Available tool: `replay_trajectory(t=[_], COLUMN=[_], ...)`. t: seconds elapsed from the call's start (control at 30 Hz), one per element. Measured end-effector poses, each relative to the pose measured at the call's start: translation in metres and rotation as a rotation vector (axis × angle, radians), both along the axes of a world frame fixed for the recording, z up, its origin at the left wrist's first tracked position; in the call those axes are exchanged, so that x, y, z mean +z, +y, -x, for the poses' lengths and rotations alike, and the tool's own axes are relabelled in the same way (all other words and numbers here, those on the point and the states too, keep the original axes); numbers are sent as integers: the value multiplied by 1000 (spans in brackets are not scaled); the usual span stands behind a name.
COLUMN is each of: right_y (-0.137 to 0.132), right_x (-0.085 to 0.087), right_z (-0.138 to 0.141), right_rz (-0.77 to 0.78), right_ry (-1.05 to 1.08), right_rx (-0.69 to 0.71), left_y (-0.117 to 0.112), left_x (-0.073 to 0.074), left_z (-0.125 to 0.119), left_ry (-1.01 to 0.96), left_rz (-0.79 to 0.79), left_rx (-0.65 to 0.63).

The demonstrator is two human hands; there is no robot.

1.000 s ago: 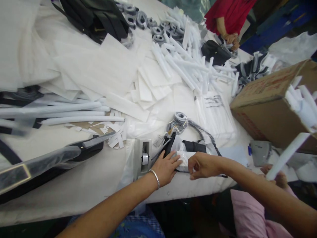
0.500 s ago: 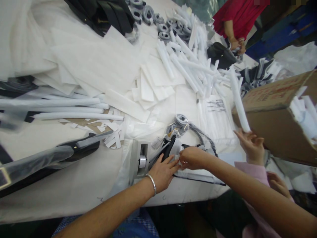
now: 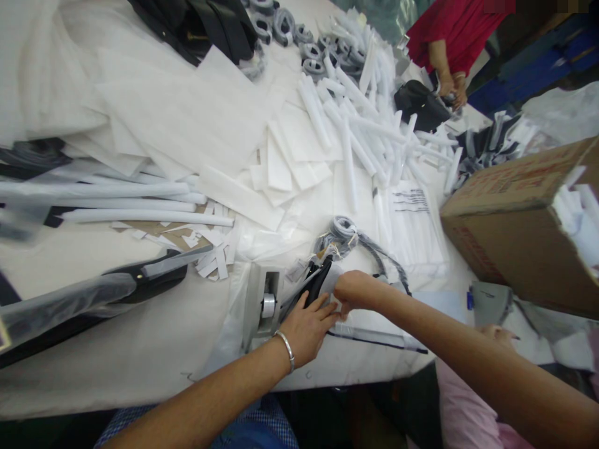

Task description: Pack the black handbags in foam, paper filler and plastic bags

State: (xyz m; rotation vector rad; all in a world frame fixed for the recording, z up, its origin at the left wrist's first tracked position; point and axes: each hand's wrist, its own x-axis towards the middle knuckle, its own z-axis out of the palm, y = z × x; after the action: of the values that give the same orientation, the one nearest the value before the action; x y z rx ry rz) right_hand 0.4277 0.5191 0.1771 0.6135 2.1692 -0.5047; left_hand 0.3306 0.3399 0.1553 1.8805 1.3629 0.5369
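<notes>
My left hand [image 3: 306,329], with a silver bangle at the wrist, lies with fingers spread on a black bag [image 3: 320,282]. White wrapping covers part of the bag, and a long wrapped strip edged in black [image 3: 379,335] stretches right from under my hands. My right hand [image 3: 356,292] is curled, its fingertips pressed together at the wrapping just beside my left fingers. What they pinch is hidden. A tape dispenser [image 3: 262,305] with a clear roll stands left of the bag. Beyond it lies a coiled strap in clear film [image 3: 342,227].
White foam tubes [image 3: 360,140] are heaped at the back, near rolled straps [image 3: 283,26]. White sheets [image 3: 178,112] spread across the left. A wrapped black strap [image 3: 140,284] lies at left. A cardboard box [image 3: 505,224] stands right. A pink-sleeved person and one in red are nearby.
The pink-sleeved person's raised hand and the white tube it held have left the right side. A tube now lies at the heap's front. My right hand has shifted slightly left, fingers curled further.
</notes>
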Motion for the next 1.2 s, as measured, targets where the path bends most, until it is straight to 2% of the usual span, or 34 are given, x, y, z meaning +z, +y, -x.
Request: replay_trajectory(t=[0.2, 0.47, 0.77, 0.97, 1.2], right_y=[12, 20, 23, 27, 32], right_x=[4, 3, -1, -8, -20], right_z=[4, -3, -16, -29, -39], right_rz=[61, -50, -118, -57, 38], right_ry=[-81, -101, -96, -99, -77], right_rx=[157, 167, 52, -25, -187], left_y=[1, -1, -1, -2, -2], left_x=[-2, -4, -6, -9, -11], left_z=[-1, -3, -4, -5, -6], left_ry=[-16, -2, 12, 16, 31], left_rz=[4, 11, 12, 16, 27], left_rx=[0, -6, -14, -16, -25])
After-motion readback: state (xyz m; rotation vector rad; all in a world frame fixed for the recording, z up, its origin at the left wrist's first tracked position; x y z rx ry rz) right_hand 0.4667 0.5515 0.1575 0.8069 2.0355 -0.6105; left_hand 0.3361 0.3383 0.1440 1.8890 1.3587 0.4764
